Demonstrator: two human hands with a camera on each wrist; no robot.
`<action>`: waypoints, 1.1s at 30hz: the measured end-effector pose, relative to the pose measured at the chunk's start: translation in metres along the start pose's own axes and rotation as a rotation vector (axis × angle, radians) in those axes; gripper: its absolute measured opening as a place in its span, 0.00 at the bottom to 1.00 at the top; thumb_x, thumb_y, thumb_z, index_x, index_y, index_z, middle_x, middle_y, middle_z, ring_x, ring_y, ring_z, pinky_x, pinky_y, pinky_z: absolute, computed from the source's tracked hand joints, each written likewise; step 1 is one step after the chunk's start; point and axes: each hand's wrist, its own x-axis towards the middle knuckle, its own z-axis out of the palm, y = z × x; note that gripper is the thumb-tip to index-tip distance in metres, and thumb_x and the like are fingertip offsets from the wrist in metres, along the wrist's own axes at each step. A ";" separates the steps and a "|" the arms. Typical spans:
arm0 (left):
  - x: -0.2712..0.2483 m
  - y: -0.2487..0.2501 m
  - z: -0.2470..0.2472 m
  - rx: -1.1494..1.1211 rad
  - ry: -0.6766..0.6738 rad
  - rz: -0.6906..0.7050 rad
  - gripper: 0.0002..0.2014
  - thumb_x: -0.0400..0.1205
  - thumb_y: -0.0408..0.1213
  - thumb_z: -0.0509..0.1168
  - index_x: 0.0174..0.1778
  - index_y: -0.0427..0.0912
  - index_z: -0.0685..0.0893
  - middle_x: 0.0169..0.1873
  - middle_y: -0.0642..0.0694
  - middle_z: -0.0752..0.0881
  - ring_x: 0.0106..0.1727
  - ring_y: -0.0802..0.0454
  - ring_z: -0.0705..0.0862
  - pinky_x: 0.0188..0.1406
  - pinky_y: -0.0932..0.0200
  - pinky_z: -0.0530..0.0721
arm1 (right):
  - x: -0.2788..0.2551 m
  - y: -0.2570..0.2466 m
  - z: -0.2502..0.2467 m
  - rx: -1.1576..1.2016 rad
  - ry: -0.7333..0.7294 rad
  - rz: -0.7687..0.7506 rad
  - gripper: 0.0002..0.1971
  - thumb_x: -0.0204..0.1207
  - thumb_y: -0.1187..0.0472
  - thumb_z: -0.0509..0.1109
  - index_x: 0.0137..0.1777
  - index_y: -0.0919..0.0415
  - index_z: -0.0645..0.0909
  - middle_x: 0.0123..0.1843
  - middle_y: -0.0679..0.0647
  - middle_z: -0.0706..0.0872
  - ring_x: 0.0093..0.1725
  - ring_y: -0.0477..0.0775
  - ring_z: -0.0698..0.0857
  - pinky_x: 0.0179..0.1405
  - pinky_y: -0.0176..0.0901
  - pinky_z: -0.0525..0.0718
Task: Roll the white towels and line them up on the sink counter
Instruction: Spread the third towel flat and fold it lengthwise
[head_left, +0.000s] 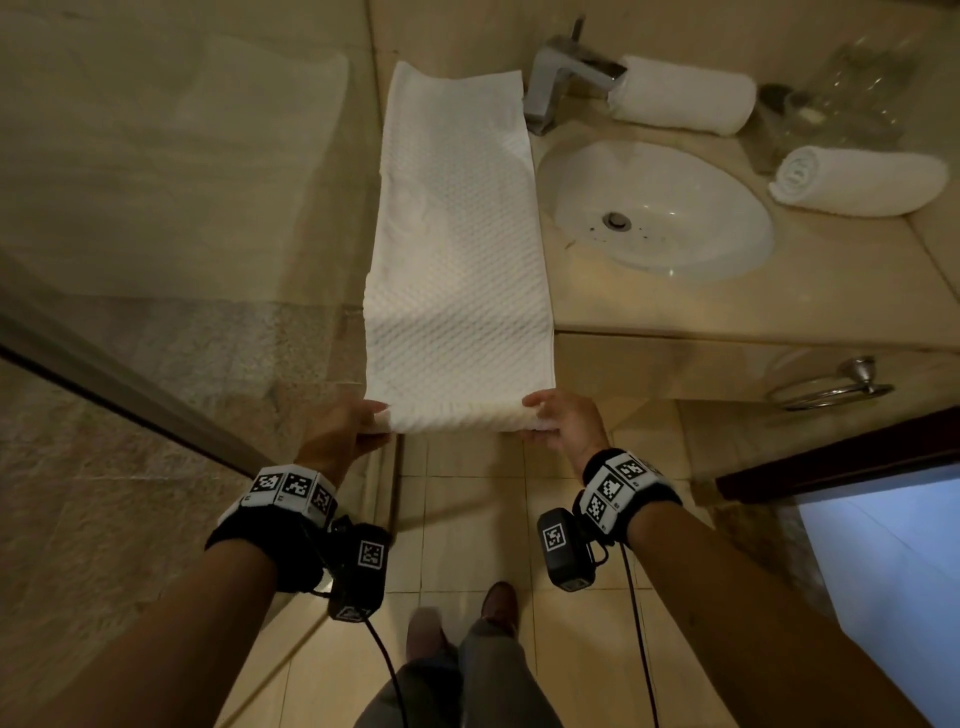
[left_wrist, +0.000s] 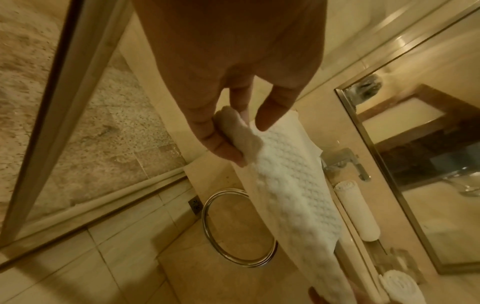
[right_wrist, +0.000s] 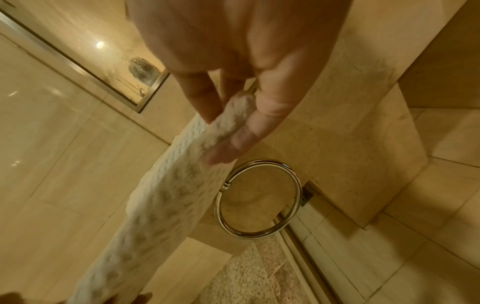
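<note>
A long white waffle-weave towel (head_left: 457, 249) lies stretched flat on the beige counter (head_left: 727, 312) left of the sink, and its near end hangs past the counter's front edge. My left hand (head_left: 363, 421) pinches the near left corner, where the end is turned over into a small roll (left_wrist: 239, 133). My right hand (head_left: 545, 418) pinches the near right corner of that same rolled end (right_wrist: 223, 131). Two rolled white towels rest on the counter: one (head_left: 683, 93) behind the faucet, another (head_left: 857, 179) right of the basin.
The white sink basin (head_left: 660, 208) and chrome faucet (head_left: 566, 73) sit right of the flat towel. Clear glasses (head_left: 852, 88) stand at the back right. A chrome towel ring (head_left: 826, 389) hangs under the counter. A glass shower panel (head_left: 130, 364) stands to the left.
</note>
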 end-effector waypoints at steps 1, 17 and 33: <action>-0.001 0.002 0.000 0.027 -0.020 -0.017 0.12 0.77 0.20 0.57 0.48 0.34 0.84 0.59 0.35 0.81 0.54 0.44 0.82 0.37 0.60 0.85 | -0.001 -0.002 -0.002 0.029 -0.027 0.027 0.14 0.74 0.82 0.56 0.44 0.71 0.82 0.60 0.69 0.76 0.57 0.74 0.80 0.28 0.38 0.87; 0.022 0.017 0.013 0.163 0.115 -0.005 0.09 0.85 0.40 0.64 0.41 0.40 0.78 0.51 0.35 0.82 0.52 0.38 0.83 0.49 0.37 0.87 | 0.015 -0.019 -0.005 -0.132 0.001 0.075 0.11 0.80 0.57 0.71 0.54 0.65 0.82 0.46 0.60 0.88 0.34 0.53 0.84 0.22 0.34 0.81; 0.022 0.030 0.023 -0.005 0.163 0.234 0.09 0.77 0.29 0.72 0.38 0.41 0.77 0.42 0.44 0.85 0.44 0.47 0.84 0.23 0.59 0.85 | 0.030 -0.018 0.001 0.054 -0.028 -0.049 0.02 0.79 0.70 0.70 0.47 0.64 0.82 0.65 0.62 0.78 0.61 0.70 0.83 0.44 0.66 0.89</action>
